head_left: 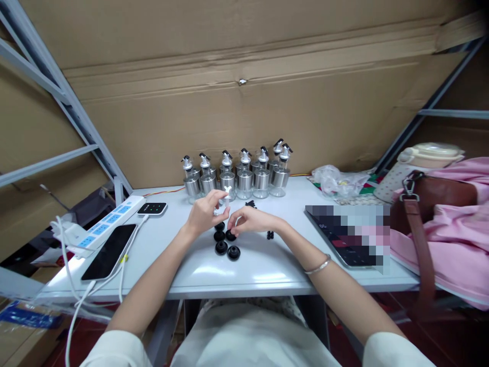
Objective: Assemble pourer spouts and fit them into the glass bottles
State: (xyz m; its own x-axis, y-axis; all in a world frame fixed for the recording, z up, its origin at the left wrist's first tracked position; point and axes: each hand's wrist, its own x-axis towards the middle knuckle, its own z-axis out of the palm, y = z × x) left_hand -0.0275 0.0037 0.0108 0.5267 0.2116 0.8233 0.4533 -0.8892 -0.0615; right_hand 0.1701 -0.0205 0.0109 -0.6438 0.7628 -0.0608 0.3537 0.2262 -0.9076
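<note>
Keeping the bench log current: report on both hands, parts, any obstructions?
Left hand pinching small white piece. Right hand at a black cap, grip unclear. More black caps nearby; glass bottles standing behind, no obstruction seen.

Black cap (231,236) partly hidden by right hand (253,220), rear bottles (273,164) by front bottles (245,179), dark tablet (342,238) partly pixelated.

Left grip (206,213) pinching white fitting (228,190) — right grip (252,219) at black cap (230,237) — metal-banded bottles (245,179) standing behind.

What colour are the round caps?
The round caps are black, shown best in the head view.
</note>
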